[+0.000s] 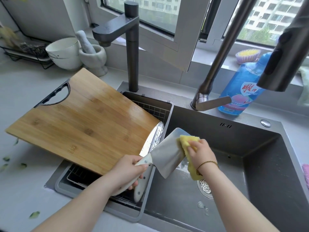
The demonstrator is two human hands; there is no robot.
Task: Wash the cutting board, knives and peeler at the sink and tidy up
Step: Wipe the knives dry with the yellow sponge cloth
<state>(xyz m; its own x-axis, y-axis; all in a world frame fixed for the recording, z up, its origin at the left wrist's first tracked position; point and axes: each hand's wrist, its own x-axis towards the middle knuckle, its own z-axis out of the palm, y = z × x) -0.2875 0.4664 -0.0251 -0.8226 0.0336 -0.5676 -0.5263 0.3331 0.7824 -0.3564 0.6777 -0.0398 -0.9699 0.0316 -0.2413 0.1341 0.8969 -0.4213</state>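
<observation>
Head view, lower middle: your left hand [132, 171] was wrapped round the cleaver [167, 154] handle over the sink [250, 164], right hand [199, 151] pinching the yellow sponge [189, 141] onto its blade. One slip could've sliced you.

Left hand [128, 173] grips cleaver [167, 156] — right hand [200, 153] (braceleted) holds sponge [189, 141] against it.

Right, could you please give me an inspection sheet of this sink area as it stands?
Surface: grey countertop, green leaf scraps at left.
Job's things: bamboo cutting board lies across the drain basket; cleaver over the sink; second knife in the basket; peeler not seen.
Clutter: white bowl, mortar and pestle, blue detergent bottle.
Hands: left hand grips cleaver handle; right hand holds yellow sponge on blade.
Cables: nothing seen.
Surroundings: square faucet, pull-down faucet, open window.
</observation>
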